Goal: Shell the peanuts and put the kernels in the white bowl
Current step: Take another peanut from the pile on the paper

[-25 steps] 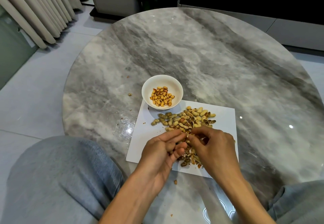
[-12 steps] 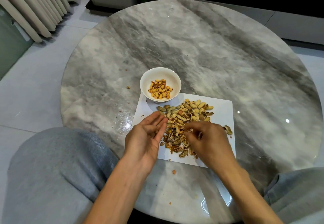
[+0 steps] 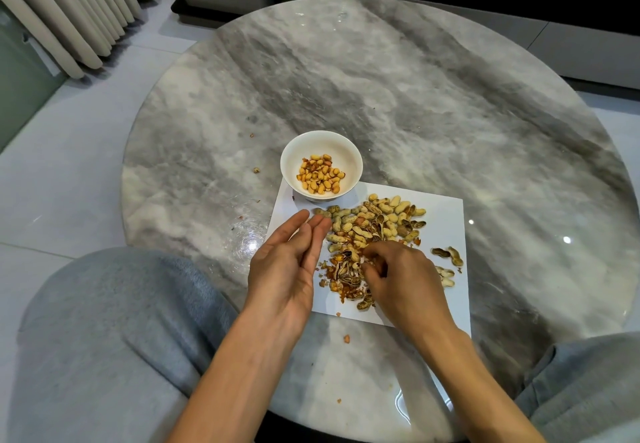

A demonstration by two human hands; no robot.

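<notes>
Head view: left hand (image 3: 285, 269) flat, fingers straight; right hand (image 3: 398, 278) curled among shells (image 3: 346, 274), contents hidden. Peanuts (image 3: 374, 217): light, brittle; best pinched along seam.

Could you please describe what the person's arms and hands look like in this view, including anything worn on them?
Both forearms are bare up to the frame's edge, with no sleeves in view. The left hand and right hand wear no gloves, and no rings, watch or bracelet show on the fingers or wrists. The only clothing visible is grey fabric over the knees.
</notes>
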